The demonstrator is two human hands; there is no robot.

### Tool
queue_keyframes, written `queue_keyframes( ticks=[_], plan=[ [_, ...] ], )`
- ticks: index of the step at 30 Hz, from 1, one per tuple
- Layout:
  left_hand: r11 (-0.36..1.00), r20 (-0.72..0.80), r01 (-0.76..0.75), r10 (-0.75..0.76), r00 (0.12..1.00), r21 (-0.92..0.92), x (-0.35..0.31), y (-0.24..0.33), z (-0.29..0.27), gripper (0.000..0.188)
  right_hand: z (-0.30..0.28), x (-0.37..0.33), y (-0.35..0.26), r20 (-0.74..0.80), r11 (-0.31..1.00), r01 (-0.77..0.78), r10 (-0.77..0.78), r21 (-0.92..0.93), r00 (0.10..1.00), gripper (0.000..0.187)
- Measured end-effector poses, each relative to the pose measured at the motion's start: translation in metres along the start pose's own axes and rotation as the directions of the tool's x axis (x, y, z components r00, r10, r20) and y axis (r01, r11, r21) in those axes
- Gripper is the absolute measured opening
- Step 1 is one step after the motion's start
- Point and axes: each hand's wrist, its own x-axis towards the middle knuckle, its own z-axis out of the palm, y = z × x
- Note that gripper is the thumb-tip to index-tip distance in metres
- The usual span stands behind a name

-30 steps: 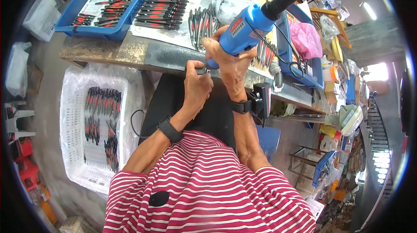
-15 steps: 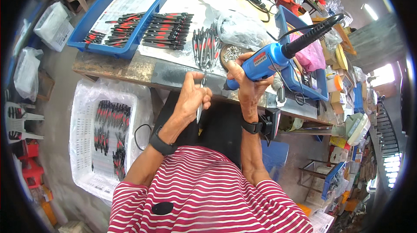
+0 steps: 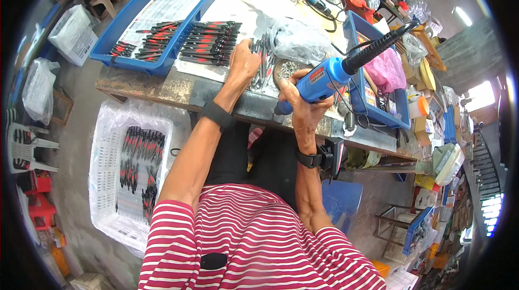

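My right hand (image 3: 304, 105) is wrapped round a blue electric screwdriver (image 3: 323, 80). Its black cable sleeve points up to the right, and its tip is over the table's front edge. My left hand (image 3: 243, 64) is over the table, between a neat stack of slim black-and-red hand tools (image 3: 210, 44) and a looser group of similar tools (image 3: 263, 63). Its fingers are curled and partly hidden, so I cannot make out what they hold. Just right of the loose group, a round dish (image 3: 286, 69) holds small metal screws.
A blue tray (image 3: 121, 61) with more tools stands at the table's left. Clear plastic bags (image 3: 300, 38) lie behind the dish. A second blue tray (image 3: 403, 109) is at the right. Below the table's left stands a white plastic-lined basket (image 3: 100, 182) with several tools.
My left hand has moved forward from before the table edge, where it held a slim tool, to beside the stack. The screwdriver has shifted slightly left in my right hand.
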Motion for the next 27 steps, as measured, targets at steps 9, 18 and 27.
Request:
queue_keyframes(
  ticks=[9,18,27],
  plan=[
    [0.955,-0.067,-0.261,0.272,0.960,0.143,-0.001,-0.011,0.009,0.021,0.005,-0.002,-0.002,0.000,0.998,-0.028,0.029,-0.057,1.000,0.021],
    [0.997,0.066,-0.034,0.030,0.997,0.071,-0.011,0.002,-0.022,0.041,0.009,-0.004,-0.003,0.007,0.998,-0.042,0.042,-0.037,0.999,0.024],
    [0.850,0.004,-0.273,0.304,0.953,0.450,0.022,-0.019,-0.084,0.030,0.009,-0.005,-0.005,-0.030,0.997,-0.071,0.070,-0.015,0.997,0.024]
  ],
)
